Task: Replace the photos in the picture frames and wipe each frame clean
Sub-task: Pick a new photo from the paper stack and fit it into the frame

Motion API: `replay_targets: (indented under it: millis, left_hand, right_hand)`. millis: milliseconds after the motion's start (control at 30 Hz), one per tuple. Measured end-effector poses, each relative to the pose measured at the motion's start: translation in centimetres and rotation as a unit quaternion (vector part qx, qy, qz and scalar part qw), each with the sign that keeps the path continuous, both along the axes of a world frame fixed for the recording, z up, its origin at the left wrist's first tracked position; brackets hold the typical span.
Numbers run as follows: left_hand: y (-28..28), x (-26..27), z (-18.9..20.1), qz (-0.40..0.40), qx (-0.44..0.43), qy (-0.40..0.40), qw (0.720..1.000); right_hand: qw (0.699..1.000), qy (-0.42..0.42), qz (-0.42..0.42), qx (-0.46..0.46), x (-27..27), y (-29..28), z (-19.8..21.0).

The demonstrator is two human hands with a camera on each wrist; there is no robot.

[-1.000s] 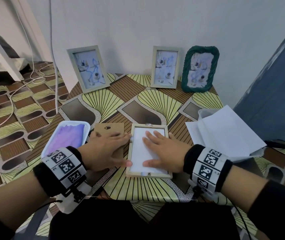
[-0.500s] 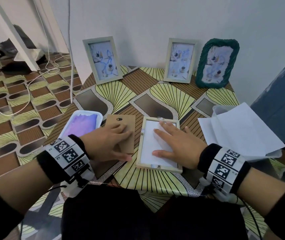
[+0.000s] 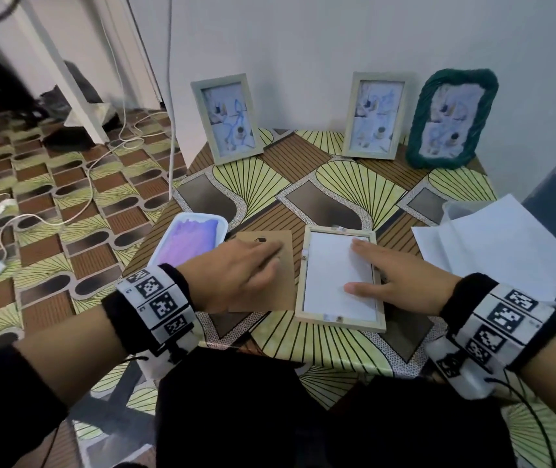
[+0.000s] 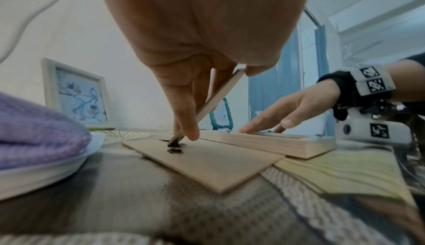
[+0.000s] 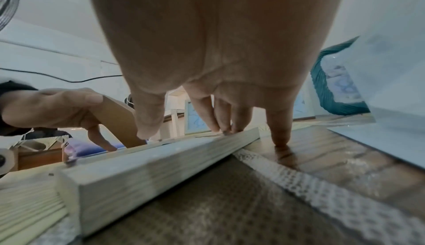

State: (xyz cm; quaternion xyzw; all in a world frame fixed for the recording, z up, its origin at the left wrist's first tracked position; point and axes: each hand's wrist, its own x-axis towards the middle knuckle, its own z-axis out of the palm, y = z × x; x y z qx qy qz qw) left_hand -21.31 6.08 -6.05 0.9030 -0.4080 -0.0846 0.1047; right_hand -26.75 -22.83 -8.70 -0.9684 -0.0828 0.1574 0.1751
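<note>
A pale wooden frame (image 3: pixel 340 324) lies face down near the table's front edge, with a white photo sheet (image 3: pixel 327 275) in its back. My right hand (image 3: pixel 376 268) lies on that sheet with straight fingers (image 5: pixel 202 114), little finger on the table beside the frame (image 5: pixel 149 172). Left of the frame lies the brown backing board (image 3: pixel 283 292). My left hand (image 3: pixel 269 261) is over it. In the left wrist view, thumb and fingers (image 4: pixel 186 118) pinch the board's thin stand leg (image 4: pixel 220 96), raised from the board (image 4: pixel 214 161).
Three frames with photos stand against the wall: two pale ones (image 3: pixel 227 119) (image 3: pixel 376 114) and a green one (image 3: pixel 450 119). A white tray (image 3: pixel 168 244) with a purple cloth (image 3: pixel 192 241) sits left of the board. Loose white sheets (image 3: pixel 492 244) lie at right. Cables (image 3: pixel 77 204) run over the floor at left.
My left hand has left the frame's left edge, moved onto the backing board and taken hold of its stand leg. The right hand stays on the white sheet.
</note>
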Motion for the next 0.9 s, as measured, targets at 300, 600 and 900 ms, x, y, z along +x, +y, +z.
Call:
replay_targets:
  millis: [300,600,900]
  left_hand:
    - [-0.4,-0.1,-0.8,-0.039,0.029,-0.043,0.998]
    - [0.3,1.6,-1.5,0.036,-0.021,-0.057,0.998]
    - [0.5,2.1,-1.5,0.128,-0.065,-0.083,0.986]
  right_hand:
    - [0.999,0.006,-0.008,-0.034,-0.5,-0.4,-0.3]
    - [1.000,0.009,-0.006,-0.014,-0.3,-0.8,-0.6]
    - [0.999,-0.003,-0.022,0.028,-0.6,-0.8,-0.2]
